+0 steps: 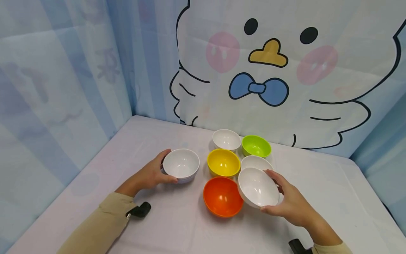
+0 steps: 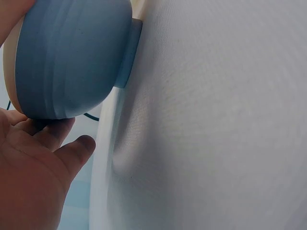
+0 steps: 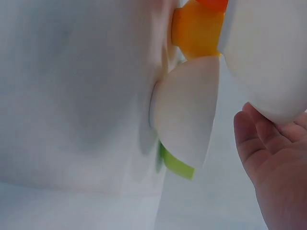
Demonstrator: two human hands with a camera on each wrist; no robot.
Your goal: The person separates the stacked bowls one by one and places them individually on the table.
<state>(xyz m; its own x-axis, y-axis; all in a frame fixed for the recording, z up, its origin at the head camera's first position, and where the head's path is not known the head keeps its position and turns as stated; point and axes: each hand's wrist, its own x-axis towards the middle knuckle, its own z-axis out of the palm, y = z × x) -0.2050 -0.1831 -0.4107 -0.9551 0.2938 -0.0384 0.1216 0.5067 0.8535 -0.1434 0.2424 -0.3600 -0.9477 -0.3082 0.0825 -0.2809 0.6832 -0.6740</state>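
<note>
My left hand (image 1: 155,171) grips a bowl (image 1: 181,164) by its sides, thumb at the near rim. White inside, the bowl shows a blue outer wall (image 2: 72,57) in the left wrist view, its foot at or very close to the table. On the other side, my right hand (image 1: 290,201) holds a white bowl (image 1: 257,187) by the rim, raised and tilted. It overlaps the edges of an orange bowl (image 1: 222,197) and another white bowl (image 1: 256,162) standing behind. In the right wrist view the fingers (image 3: 247,132) reach round the held bowl's underside.
A yellow bowl (image 1: 223,163) stands between the hands, behind the orange one. Farther back are a white bowl (image 1: 226,139) and a green bowl (image 1: 256,146). The pale tablecloth (image 1: 165,225) runs back to a printed curtain (image 1: 196,102).
</note>
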